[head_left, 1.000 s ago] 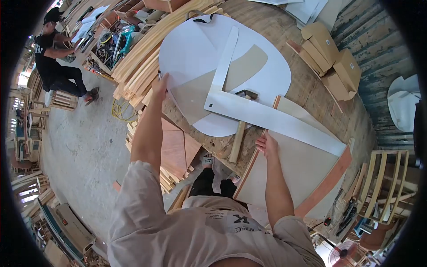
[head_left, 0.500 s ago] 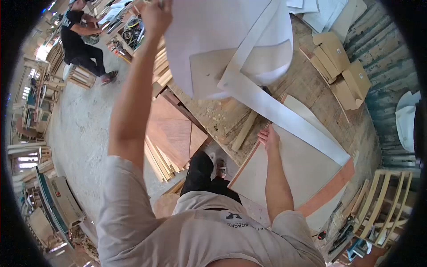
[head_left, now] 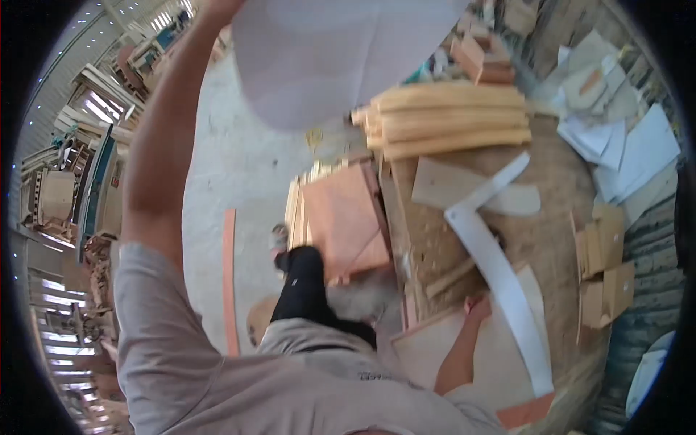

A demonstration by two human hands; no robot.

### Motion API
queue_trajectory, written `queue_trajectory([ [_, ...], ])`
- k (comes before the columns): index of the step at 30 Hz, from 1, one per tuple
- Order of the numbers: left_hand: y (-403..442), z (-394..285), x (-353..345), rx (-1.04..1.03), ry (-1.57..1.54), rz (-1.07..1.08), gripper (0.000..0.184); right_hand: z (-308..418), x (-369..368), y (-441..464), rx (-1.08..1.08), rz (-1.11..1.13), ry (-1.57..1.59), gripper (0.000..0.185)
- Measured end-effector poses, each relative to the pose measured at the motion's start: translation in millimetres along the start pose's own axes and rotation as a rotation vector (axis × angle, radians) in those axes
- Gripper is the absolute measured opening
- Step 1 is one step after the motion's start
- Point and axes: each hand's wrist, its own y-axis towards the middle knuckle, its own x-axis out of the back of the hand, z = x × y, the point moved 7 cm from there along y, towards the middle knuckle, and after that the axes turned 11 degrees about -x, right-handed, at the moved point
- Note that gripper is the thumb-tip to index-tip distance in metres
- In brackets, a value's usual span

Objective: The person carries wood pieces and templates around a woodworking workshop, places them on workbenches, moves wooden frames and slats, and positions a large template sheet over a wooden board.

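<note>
My left hand (head_left: 223,9) is raised at the top edge of the view, partly cut off, gripping the side of a large white sheet (head_left: 312,58). The sheet hangs over the floor, off the workbench. Down on the bench my right hand (head_left: 477,308) has its fingers curled over the edge of a pale flat board (head_left: 428,344). Across that board lies a long bent white strip (head_left: 500,283), its upper arm resting on a beige cut-out panel (head_left: 457,185). A wooden stick (head_left: 449,279) sits just beyond my right hand.
A stack of pale wooden slats (head_left: 449,119) lies at the bench's far end. Brown folded cardboard pieces (head_left: 605,290) and white sheets (head_left: 631,156) are on the right. Reddish plywood panels (head_left: 344,214) stand beside the bench, near my leg. A long reddish strip (head_left: 229,279) lies on the floor.
My left hand has carried the white sheet off the bench to the left, uncovering the slats and beige panel. The view has turned left. My right hand stays at the board's edge.
</note>
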Motion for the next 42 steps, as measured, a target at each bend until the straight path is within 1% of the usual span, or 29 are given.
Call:
queue_trajectory([
  [1,-20.4,34.6,7.1,-0.188,0.046,-0.091,0.047,-10.1,11.3,20.0,-0.057,0.121,-0.001,0.033],
  [2,-48.1,47.4,29.6,0.01,0.161,-0.026,0.05,-5.7,21.2,18.5,0.062,0.032,-0.135,0.033],
  [3,-65.9,69.7,43.3,0.025,0.133,-0.082,0.048,-6.2,21.4,17.8,-0.037,-0.033,-0.105,0.031],
  [5,-110.8,126.2,72.4,0.262,-0.029,-0.01,0.043,-2.5,28.6,26.5,0.016,-0.076,-0.138,0.028],
  [6,-130.0,143.0,82.7,0.193,-0.04,-0.07,0.04,6.5,9.6,24.2,0.024,-0.047,-0.15,0.028],
  [8,-155.5,152.5,99.5,0.125,-0.044,-0.121,0.039,36.5,-10.2,-15.7,0.281,-0.11,-0.351,0.026],
  [10,-204.5,201.1,136.5,0.332,-0.026,-0.059,0.037,11.5,-126.5,-57.1,0.393,0.086,-0.508,0.026],
  [13,-259.8,258.8,143.2,0.368,-0.003,0.029,0.034,-50.3,-281.0,-122.5,0.579,0.476,-0.813,0.022],
  [14,-277.9,267.2,141.8,0.519,-0.025,0.007,0.033,-86.7,-328.0,-171.5,0.564,0.624,-0.826,0.021],
  [15,-289.6,283.2,144.3,0.553,0.127,0.135,0.033,-124.8,-375.7,-231.6,0.544,0.772,-0.837,0.019],
  [16,-292.5,269.7,146.6,0.643,0.067,0.167,0.033,-161.4,-417.5,-285.6,0.597,0.869,-1.031,0.015],
  [18,-335.1,267.8,141.1,0.406,0.031,0.212,0.023,-243.6,-468.6,-331.4,0.536,1.133,-1.118,0.013],
  [19,-342.4,241.7,141.1,0.429,-0.155,0.222,0.02,-260.9,-484.2,-382.5,0.602,1.184,-1.189,0.014],
  [20,-345.1,233.2,139.0,0.559,-0.209,0.257,0.029,-293.2,-521.0,-409.2,0.399,1.273,-0.981,0.016],
  [22,-364.7,256.7,141.0,0.415,-0.265,0.369,0.011,-353.1,-594.7,-461.1,0.682,1.135,-0.838,0.022],
  [23,-373.9,261.3,140.8,0.409,-0.261,0.449,0.014,-366.0,-637.9,-479.8,0.614,1.137,-0.668,0.023],
  [25,-383.7,238.4,153.1,0.32,-0.261,0.498,0.021,-369.7,-684.6,-465.5,0.642,1.004,-0.685,0.03],
  [28,-386.0,263.2,169.3,0.226,-0.142,0.66,0.024,-393.6,-761.5,-474.2,0.579,1.036,-0.52,0.035],
  [29,-389.3,273.2,176.4,0.228,-0.115,0.682,0.024,-402.2,-771.0,-472.7,0.577,1.039,-0.507,0.035],
  [31,-389.6,291.9,188.5,0.23,-0.088,0.699,0.023,-456.2,-766.3,-473.8,0.255,1.47,-0.982,0.046],
  [32,-386.1,312.7,193.1,0.265,-0.047,0.697,0.022,-479.2,-763.6,-471.3,0.064,1.574,-1.073,0.051],
  [33,-380.0,347.0,194.2,0.29,0.008,0.697,0.02,-510.1,-769.9,-477.1,-0.136,1.682,-1.144,0.057],
  [34,-373.8,380.3,190.7,0.275,0.025,0.697,0.02,-528.7,-784.0,-484.2,-0.206,1.733,-1.1,0.058],
  [35,-372.5,412.9,190.3,0.385,0.033,0.67,0.016,-542.5,-788.4,-488.9,-0.281,1.774,-1.063,0.058],
  [37,-371.4,464.5,189.2,0.486,0.051,0.643,0.012,-567.2,-783.0,-494.7,-0.162,1.869,-1.135,0.061],
  [39,-383.1,519.6,193.4,0.75,0.074,0.566,0.009,-592.2,-786.7,-501.2,-0.164,2.049,-1.239,0.06],
  [40,-389.5,537.7,191.2,0.745,0.068,0.571,0.009,-592.6,-778.2,-497.8,-0.057,1.889,-1.246,0.055],
  [41,-398.7,556.8,190.9,0.749,0.113,0.587,0.011,-561.3,-790.9,-554.0,0.303,2.15,-1.252,0.045],
  [42,-397.6,577.7,190.1,0.752,0.159,0.602,0.014,-569.2,-808.0,-565.3,0.304,2.14,-1.251,0.045],
])
